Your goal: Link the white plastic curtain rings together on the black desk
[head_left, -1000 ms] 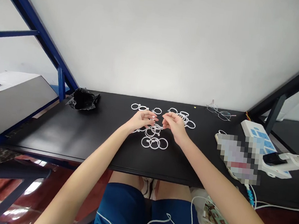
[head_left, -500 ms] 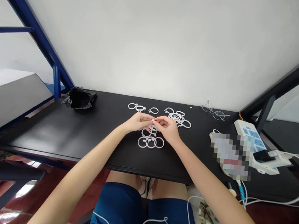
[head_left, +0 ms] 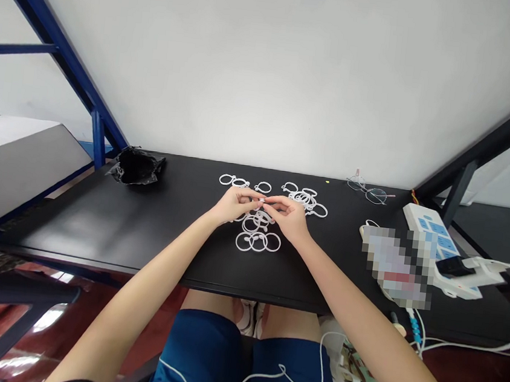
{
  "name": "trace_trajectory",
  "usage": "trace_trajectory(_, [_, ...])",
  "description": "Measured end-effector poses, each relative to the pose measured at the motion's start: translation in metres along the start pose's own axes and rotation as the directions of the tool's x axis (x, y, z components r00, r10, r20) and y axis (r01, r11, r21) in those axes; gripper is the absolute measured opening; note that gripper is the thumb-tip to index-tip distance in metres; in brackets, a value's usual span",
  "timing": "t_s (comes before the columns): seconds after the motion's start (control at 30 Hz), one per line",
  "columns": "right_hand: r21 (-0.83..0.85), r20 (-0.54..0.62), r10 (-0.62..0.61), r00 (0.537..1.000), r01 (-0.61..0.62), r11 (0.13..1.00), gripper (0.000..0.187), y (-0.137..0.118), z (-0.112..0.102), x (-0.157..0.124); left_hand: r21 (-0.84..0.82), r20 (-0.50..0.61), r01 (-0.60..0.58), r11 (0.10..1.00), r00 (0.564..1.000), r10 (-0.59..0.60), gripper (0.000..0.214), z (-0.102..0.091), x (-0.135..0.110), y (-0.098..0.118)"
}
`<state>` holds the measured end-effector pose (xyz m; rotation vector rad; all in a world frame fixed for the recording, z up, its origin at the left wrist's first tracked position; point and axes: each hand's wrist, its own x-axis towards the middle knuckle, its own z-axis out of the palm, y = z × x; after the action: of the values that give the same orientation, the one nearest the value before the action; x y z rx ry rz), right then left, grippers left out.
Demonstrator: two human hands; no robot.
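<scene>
Several white plastic rings lie on a black table (head_left: 142, 228). My left hand (head_left: 234, 204) and my right hand (head_left: 289, 218) meet fingertip to fingertip above a cluster of rings (head_left: 258, 223), both pinching one small white ring (head_left: 262, 201) between them. Three linked rings (head_left: 257, 242) lie just in front of my hands. More loose rings (head_left: 240, 183) lie behind my left hand, and a heap of rings (head_left: 306, 199) sits behind my right hand.
A crumpled black bag (head_left: 136, 166) lies at the back left. Spectacles (head_left: 371, 193) rest at the back right. A white power strip (head_left: 436, 243) with a plugged charger, cables and a blurred item (head_left: 393, 263) occupy the right side. Blue frame bars (head_left: 93, 125) stand left.
My two hands, a little apart one second ago, have come together so the fingertips touch over the rings. The view has shifted slightly.
</scene>
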<state>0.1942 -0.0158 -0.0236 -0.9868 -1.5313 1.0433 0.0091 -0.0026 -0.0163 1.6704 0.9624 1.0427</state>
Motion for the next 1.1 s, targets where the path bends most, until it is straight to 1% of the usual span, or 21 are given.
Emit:
trace_trajectory(0.13, [0.041, 0.005, -0.002, 1.0, 0.002, 0.999, 0.028, -0.0041, -0.0004, -0.0003, -0.02, -0.021, 0.005, 1.0, 1.0, -0.005, 0.03, 0.0004, -0.0009, 0.0026])
trace_trajectory(0.37, [0.08, -0.005, 0.028, 1.0, -0.027, 0.996, 0.029, -0.0087, -0.0011, -0.0006, -0.12, 0.031, 0.067, 0.991, 0.998, -0.063, 0.033, -0.0001, -0.0017, 0.0029])
trace_trajectory(0.67, [0.062, -0.033, -0.02, 0.999, 0.022, 0.998, 0.029, -0.0038, -0.003, 0.0, -0.173, 0.064, 0.127, 0.977, 0.991, -0.117, 0.037, -0.0014, -0.0006, 0.0035])
trace_trajectory(0.8, [0.044, -0.035, -0.035, 0.999, 0.037, 0.998, 0.025, -0.0054, -0.0029, -0.0005, -0.19, 0.073, 0.121, 0.974, 0.991, -0.109, 0.033, -0.0003, -0.0009, 0.0035])
trace_trajectory(0.9, [0.064, -0.023, -0.047, 0.999, 0.049, 0.997, 0.023, -0.0077, -0.0029, -0.001, -0.214, 0.079, 0.108, 0.971, 0.993, -0.093, 0.032, 0.0002, -0.0013, 0.0032])
trace_trajectory(1.1, [0.092, -0.018, -0.056, 0.998, 0.058, 0.994, 0.023, -0.0083, -0.0041, -0.0015, -0.23, 0.045, 0.08, 0.97, 0.996, -0.071, 0.032, 0.002, -0.0017, 0.0052])
